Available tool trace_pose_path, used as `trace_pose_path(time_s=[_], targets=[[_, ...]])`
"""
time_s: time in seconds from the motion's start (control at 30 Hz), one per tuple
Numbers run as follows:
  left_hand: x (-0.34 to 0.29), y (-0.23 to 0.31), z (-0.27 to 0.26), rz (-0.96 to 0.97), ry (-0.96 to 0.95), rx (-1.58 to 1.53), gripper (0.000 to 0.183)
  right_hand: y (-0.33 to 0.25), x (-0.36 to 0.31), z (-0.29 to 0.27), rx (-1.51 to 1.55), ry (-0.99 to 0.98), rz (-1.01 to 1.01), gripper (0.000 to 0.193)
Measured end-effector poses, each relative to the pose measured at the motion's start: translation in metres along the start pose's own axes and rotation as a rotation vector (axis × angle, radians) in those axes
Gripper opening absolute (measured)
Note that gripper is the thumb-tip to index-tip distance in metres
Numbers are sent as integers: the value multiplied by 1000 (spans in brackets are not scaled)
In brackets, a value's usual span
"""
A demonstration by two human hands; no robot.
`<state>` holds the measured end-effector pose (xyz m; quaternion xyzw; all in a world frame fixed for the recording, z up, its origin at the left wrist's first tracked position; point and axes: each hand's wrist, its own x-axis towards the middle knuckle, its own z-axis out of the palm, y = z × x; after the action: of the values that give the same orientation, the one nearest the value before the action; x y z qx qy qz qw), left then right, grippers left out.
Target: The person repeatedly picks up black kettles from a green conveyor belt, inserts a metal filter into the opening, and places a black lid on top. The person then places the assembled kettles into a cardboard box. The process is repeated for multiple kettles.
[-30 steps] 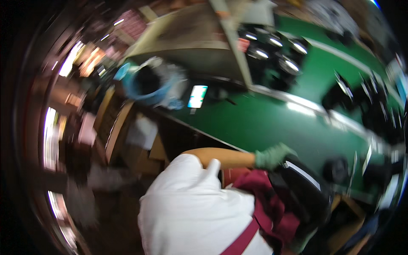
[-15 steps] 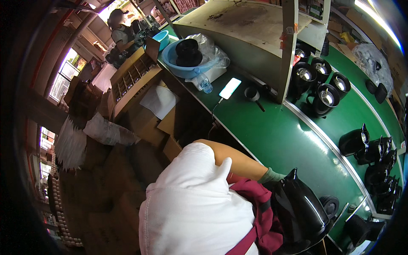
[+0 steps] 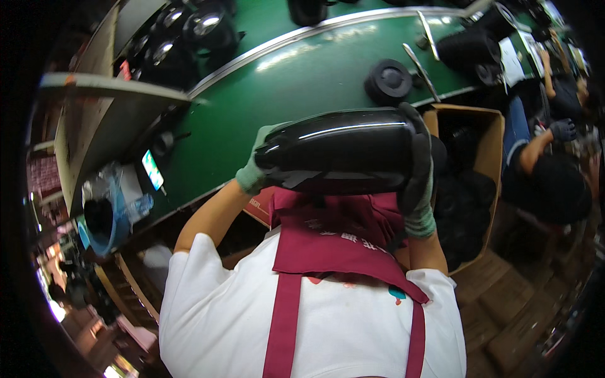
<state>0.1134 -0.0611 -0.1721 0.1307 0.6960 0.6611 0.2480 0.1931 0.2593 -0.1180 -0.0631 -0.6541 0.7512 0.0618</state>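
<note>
Our left hand [image 3: 253, 167] grips the spout end of the black jug [image 3: 340, 151], now turned from spout-up to crosswise before our apron [image 3: 309, 252]; our right hand [image 3: 417, 167] clasps its other end, so 2 hands seem to share its weight.

jug [image 3: 340, 151]: black | left glove [image 3: 253, 165]: pale green | right glove [image 3: 417, 179]: black and green | table [image 3: 283, 88]: green | apron [image 3: 334, 242]: maroon | shirt [image 3: 353, 321]: white
</note>
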Motion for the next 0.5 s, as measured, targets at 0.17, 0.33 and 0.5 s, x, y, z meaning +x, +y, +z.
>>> trace_pose_path(time_s=[0.17, 0.33, 0.5], targets=[[-6, -42, -1, -584, -377, -806, 48, -40, -1, 42, -416, -158, -622, 66], [4, 14, -12, -227, -400, -757, 49, -41, 10, 37, -284, -79, -525, 65], [15, 81, -14, 276, -63, 405, 40, -38, 11, 16, -197, -328, 14, 62]])
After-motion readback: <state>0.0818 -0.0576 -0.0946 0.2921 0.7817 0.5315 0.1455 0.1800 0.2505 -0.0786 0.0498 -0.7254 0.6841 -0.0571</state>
